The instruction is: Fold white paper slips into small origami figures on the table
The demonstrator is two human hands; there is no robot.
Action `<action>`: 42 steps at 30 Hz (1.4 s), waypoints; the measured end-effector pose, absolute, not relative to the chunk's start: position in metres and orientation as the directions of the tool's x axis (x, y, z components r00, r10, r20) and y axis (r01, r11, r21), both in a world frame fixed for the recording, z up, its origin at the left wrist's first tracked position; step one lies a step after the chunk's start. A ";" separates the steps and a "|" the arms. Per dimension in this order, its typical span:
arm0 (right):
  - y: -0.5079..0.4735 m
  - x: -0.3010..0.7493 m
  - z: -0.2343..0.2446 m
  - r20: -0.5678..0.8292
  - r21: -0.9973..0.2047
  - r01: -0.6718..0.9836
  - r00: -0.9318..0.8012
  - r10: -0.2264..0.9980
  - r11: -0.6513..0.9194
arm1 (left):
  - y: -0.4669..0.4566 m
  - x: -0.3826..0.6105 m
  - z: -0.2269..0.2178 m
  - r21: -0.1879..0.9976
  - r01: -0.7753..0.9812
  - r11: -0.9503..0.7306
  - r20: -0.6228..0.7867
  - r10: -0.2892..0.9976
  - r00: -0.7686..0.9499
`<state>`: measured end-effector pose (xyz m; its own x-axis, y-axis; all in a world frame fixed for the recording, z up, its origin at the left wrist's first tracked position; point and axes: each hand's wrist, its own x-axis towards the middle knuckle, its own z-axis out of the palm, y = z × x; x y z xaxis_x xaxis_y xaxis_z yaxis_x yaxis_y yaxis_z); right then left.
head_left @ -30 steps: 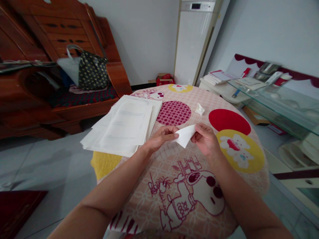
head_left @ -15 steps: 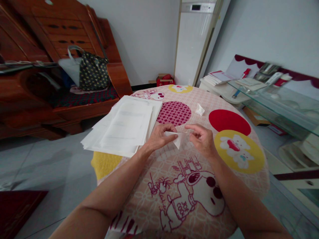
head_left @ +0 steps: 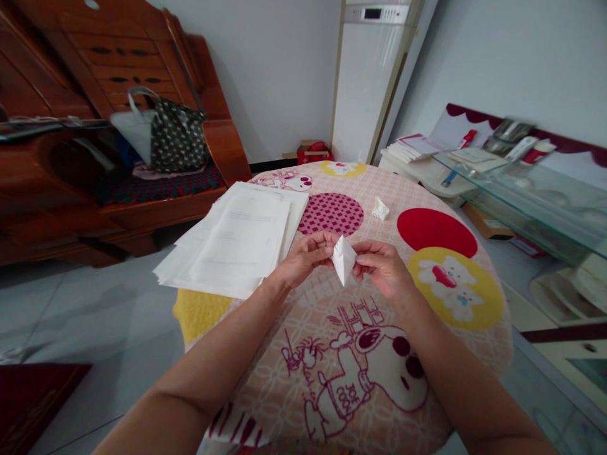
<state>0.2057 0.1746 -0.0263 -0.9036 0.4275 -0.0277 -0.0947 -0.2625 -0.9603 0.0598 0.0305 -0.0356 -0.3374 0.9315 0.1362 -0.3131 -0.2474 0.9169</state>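
Observation:
A small folded white paper, diamond-shaped with a crease down its middle, is held just above the tablecloth. My left hand pinches its left side between thumb and fingers. On the other side, my right hand pinches the right edge in the same way. Beyond the hands lies another small folded white paper piece. To the left rests a stack of white paper sheets, the top one faintly printed.
The round table carries a patterned cloth. At the right stands a glass shelf with papers and containers. A wooden bench at the left holds a dark patterned bag. A tall white cabinet-like unit stands behind.
The folded paper has turned from a triangle pointing down to an opened-out diamond. My right hand has moved left and taken hold of its right edge.

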 end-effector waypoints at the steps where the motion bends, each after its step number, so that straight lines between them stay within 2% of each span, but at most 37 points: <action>1: 0.175 0.206 -0.026 -0.026 -0.966 -0.084 -0.911 0.413 -0.246 | 0.031 0.061 -0.036 0.920 -0.301 -0.253 0.140 0.926 -0.349; 7: 0.176 0.212 -0.018 0.041 -0.991 -0.085 -0.924 0.380 -0.100 | 0.033 0.066 -0.035 0.946 -0.178 -0.270 0.195 0.915 -0.352; 11: 0.173 0.213 -0.012 0.018 -0.990 -0.064 -0.939 0.344 -0.123 | 0.034 0.069 -0.035 0.951 -0.156 -0.265 0.201 0.919 -0.339; 18: 0.174 0.213 -0.015 0.024 -0.985 -0.080 -0.938 0.346 -0.151 | 0.035 0.067 -0.038 0.932 -0.240 -0.272 0.175 0.916 -0.360; 29: 0.171 0.212 -0.016 0.027 -0.991 -0.068 -0.946 0.323 -0.118 | 0.034 0.070 -0.035 0.970 -0.119 -0.209 0.163 0.934 -0.317; 36: 0.169 0.209 -0.018 0.051 -0.993 -0.087 -0.931 0.362 -0.085 | 0.036 0.076 -0.034 0.961 -0.101 -0.258 0.206 0.908 -0.365; 42: 0.170 0.207 -0.020 0.047 -0.991 -0.094 -0.916 0.398 -0.099 | 0.036 0.079 -0.034 0.962 0.098 -0.256 0.273 0.869 -0.413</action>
